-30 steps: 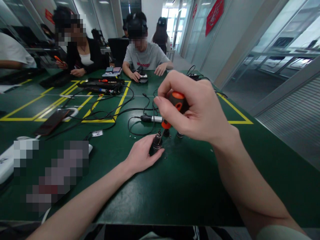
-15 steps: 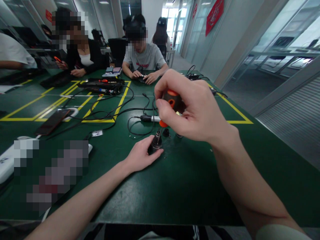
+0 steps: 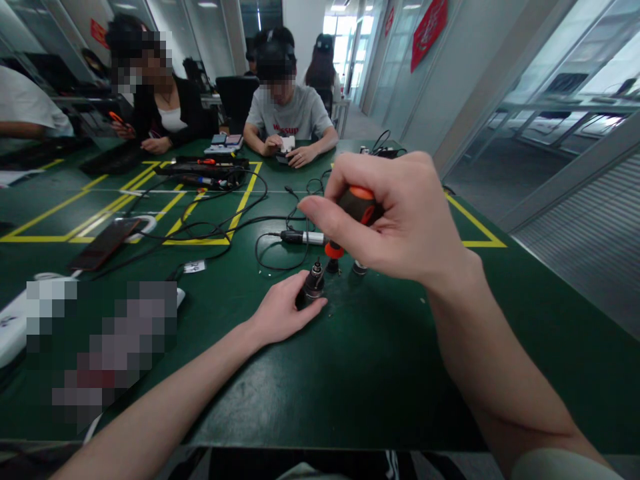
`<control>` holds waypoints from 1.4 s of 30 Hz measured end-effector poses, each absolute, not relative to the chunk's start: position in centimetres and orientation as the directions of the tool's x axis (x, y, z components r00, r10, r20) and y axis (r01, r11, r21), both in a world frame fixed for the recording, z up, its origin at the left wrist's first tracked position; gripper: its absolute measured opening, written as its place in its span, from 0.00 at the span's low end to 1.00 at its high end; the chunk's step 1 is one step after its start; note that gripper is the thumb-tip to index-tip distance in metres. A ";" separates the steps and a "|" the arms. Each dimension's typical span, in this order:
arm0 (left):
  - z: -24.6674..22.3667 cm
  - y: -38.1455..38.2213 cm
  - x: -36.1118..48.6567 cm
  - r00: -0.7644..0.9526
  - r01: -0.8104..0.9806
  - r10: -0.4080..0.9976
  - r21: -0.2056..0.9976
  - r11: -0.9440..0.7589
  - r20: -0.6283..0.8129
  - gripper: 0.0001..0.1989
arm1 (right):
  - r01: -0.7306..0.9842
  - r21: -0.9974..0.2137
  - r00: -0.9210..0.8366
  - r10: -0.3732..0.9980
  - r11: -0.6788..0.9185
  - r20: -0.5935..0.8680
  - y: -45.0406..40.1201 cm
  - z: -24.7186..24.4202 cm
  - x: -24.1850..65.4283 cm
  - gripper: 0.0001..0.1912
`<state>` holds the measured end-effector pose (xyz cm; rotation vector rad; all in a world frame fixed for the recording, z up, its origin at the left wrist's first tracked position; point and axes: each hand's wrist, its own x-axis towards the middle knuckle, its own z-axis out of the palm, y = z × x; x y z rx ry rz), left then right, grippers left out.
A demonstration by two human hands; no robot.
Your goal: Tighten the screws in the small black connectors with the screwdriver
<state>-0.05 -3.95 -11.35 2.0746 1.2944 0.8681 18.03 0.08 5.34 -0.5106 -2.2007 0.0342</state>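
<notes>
On the green table (image 3: 280,393), my left hand (image 3: 285,310) has its fingers round a small dark round part (image 3: 314,283) with a metal tip on top. Above and to the right, my right hand (image 3: 395,220) grips the black and orange handle of a screwdriver (image 3: 361,203). Its shaft slants down to the left, and its end is near the top of the dark part; whether they touch I cannot tell. Just behind are a small black piece (image 3: 333,265) and a small metal-rimmed piece (image 3: 359,268).
A black and silver cylindrical tool (image 3: 300,237) with a cable lies behind my hands. Farther left are black cables, a phone (image 3: 106,243), a white power strip (image 3: 25,313) and a black tool tray (image 3: 200,172). Across the table, a person in grey (image 3: 287,110) handles a small object.
My right hand has shifted slightly right, with the screwdriver leaning more and its thumb stretched further left. My left hand stays where it was. The person opposite has raised a pale object.
</notes>
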 end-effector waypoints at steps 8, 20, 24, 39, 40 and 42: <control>-11.4 -3.9 -0.1 0.333 0.558 0.910 0.726 -0.402 0.248 0.12 | 0.325 -0.191 -0.545 0.349 0.926 0.762 0.3 5.3 17.9 0.04; -11.5 -3.9 -0.2 0.329 0.563 0.910 0.722 -0.402 0.251 0.12 | 0.388 -0.196 -0.544 0.396 0.901 0.740 0.0 5.4 17.9 0.06; -11.4 -4.0 -0.1 0.333 0.560 0.910 0.725 -0.400 0.245 0.12 | 0.384 -0.192 -0.555 0.392 0.903 0.734 0.0 5.4 17.9 0.10; -11.6 -4.0 -0.2 0.326 0.564 0.909 0.719 -0.406 0.258 0.12 | 0.409 -0.233 -0.548 0.442 0.882 0.711 -0.1 5.5 18.0 0.14; -11.5 -4.0 -0.2 0.326 0.564 0.909 0.719 -0.406 0.258 0.12 | 0.411 -0.234 -0.547 0.444 0.881 0.710 -0.1 5.5 18.0 0.13; -11.5 -4.0 -0.2 0.325 0.565 0.910 0.718 -0.406 0.258 0.12 | 0.409 -0.229 -0.551 0.439 0.884 0.710 -0.1 5.5 17.9 0.08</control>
